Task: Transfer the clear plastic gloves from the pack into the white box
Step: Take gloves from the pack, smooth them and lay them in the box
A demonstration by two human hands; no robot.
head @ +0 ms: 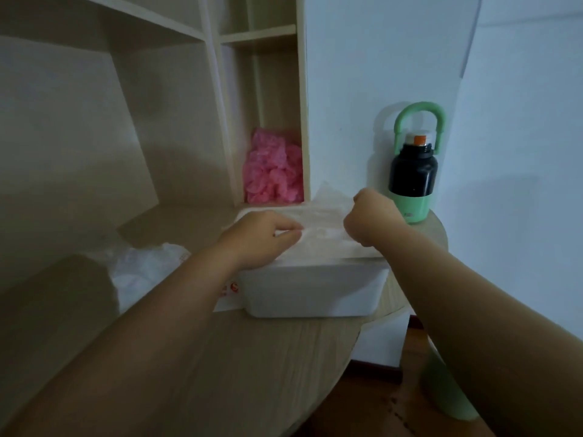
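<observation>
The white box (315, 291) stands on the wooden desk in front of me. A stack of clear plastic gloves (318, 228) lies across its open top, one corner sticking up at the back. My left hand (262, 238) rests on the left end of the stack, fingers lying over the gloves. My right hand (370, 217) is curled into a fist at the right end of the stack; what it grips is hidden. The crumpled, clear pack (142, 272) with red print lies on the desk to the left of the box, partly under my left forearm.
A black and green bottle (411, 178) with a green handle stands at the desk's back right, close behind my right hand. Pink items (273, 168) fill a narrow shelf compartment behind the box. The desk's rounded edge (353, 351) drops off to the right, floor below.
</observation>
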